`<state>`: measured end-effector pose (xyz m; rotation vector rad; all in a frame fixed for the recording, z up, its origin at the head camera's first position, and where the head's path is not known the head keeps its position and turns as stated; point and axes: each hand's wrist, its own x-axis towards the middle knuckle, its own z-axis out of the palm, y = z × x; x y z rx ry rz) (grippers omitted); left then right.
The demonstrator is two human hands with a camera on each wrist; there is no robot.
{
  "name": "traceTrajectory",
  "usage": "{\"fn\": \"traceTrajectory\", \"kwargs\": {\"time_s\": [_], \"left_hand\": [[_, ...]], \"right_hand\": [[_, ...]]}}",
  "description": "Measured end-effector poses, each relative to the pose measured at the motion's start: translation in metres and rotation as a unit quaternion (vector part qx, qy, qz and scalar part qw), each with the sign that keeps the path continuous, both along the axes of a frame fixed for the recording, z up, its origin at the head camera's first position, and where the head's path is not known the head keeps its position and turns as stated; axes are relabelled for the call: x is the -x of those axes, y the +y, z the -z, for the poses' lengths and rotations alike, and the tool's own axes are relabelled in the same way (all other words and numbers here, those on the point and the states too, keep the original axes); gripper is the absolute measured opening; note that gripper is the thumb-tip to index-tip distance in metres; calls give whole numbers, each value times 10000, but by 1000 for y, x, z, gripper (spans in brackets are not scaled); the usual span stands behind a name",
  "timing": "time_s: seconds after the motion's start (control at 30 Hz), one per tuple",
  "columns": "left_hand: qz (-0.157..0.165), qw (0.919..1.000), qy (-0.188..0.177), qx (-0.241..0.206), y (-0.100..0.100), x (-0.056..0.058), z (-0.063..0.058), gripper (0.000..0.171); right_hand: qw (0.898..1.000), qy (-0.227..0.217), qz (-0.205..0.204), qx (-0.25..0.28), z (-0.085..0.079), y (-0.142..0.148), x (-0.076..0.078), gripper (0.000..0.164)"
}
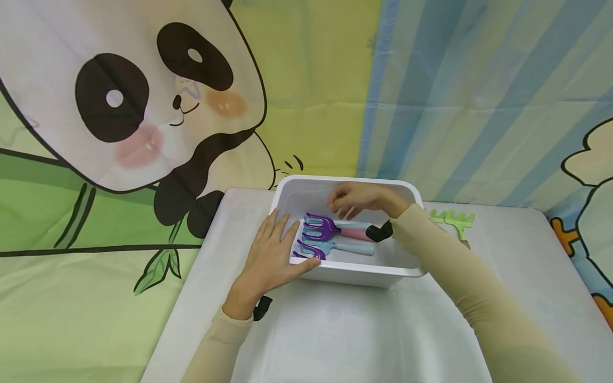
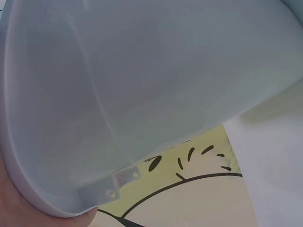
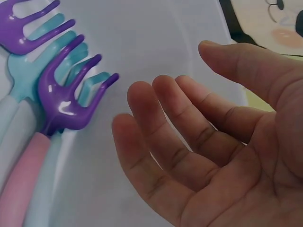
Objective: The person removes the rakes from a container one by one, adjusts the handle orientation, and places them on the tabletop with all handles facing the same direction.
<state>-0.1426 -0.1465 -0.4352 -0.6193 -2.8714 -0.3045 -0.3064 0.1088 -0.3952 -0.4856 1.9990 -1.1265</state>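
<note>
one tub [image 1: 347,275] on white table [image 1: 364,335], panda-printed backdrop [image 1: 316,80]

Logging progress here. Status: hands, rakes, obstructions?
Left hand on rim of white bin. Right hand over bin, holding nothing. Purple rakes and blue rakes inside; green rake outside, on table. No obstruction seen.

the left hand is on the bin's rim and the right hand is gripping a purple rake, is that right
Not quite: the right hand is not gripping a purple rake; the right wrist view shows it empty, its fingers apart from that rake. The left hand is on the bin's rim, as you say.
</note>
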Motion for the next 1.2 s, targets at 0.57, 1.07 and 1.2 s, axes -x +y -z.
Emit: {"fn": "traceTrajectory", "kwargs": {"time_s": [0.57,1.07,1.2], "left_hand": [[30,10000,7,32,1,0,-2,108],[6,10000,44,-24,-1,0,-3,107],[9,10000,29,-39,0,0,-2,107]], "right_hand": [[9982,43,-201,-561,32,1,5,34],[9756,967,-1012,-1692,53,1,4,32],[9718,1158,-1130,-1717,58,1,5,32]]}}
